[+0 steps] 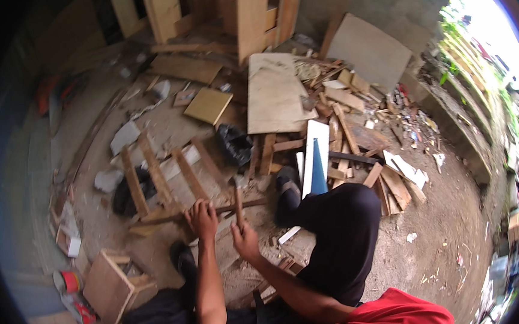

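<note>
My right hand is wrapped round the wooden handle of a hammer, held upright with its head at the top. To its left, my left hand is closed over the near rail of a slatted wooden frame; whether a small piece such as a nail is between the fingers cannot be seen. The frame lies on the ground, with several slats running away from me off a dark crosspiece. My bent knees are on either side of my forearms.
A small wooden box frame stands at the lower left, near a red-labelled tin. A black plastic bag lies beyond the frame. Scrap wood and a pale board are heaped to the right, before a concrete ledge.
</note>
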Demonstrator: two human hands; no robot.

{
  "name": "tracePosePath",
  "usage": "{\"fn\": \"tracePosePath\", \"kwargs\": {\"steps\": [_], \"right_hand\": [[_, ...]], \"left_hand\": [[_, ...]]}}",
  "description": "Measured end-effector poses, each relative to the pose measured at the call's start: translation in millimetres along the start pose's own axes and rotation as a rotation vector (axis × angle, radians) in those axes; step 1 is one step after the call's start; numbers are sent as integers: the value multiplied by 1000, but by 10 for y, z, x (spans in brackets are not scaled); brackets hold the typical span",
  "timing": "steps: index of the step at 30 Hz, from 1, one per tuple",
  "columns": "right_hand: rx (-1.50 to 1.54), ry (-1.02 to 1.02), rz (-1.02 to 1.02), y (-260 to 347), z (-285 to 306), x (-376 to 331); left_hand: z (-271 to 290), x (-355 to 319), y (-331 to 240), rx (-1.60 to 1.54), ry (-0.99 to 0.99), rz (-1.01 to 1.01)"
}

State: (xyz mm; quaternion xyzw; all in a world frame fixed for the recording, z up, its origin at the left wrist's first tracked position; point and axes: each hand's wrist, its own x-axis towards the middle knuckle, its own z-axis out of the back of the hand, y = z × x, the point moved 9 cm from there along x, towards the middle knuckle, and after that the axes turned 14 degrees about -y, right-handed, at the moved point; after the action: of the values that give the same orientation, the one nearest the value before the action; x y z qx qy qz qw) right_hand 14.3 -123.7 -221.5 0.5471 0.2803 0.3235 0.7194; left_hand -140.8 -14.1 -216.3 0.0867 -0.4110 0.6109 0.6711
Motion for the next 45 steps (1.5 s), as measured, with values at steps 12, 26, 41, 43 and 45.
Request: {"fn": "tracePosePath", "kwargs": {"steps": [12,26,41,43,45], "right_hand": [[84,123,-250,45,240,283],[11,174,-383,-86,306,8],[479,-40,-248,594,125,262],[544,-30,-284,727,92,158],[570,-21,-308,757,46,86]], "left_hand": [[14,-2,-20,-29,91,-43],[-259,46,-329,0,1,-15],[403,-452,259,-80,-440,694],[362,-418,426,1,-386,743],[307,-379,558,53,-296,844]]}}
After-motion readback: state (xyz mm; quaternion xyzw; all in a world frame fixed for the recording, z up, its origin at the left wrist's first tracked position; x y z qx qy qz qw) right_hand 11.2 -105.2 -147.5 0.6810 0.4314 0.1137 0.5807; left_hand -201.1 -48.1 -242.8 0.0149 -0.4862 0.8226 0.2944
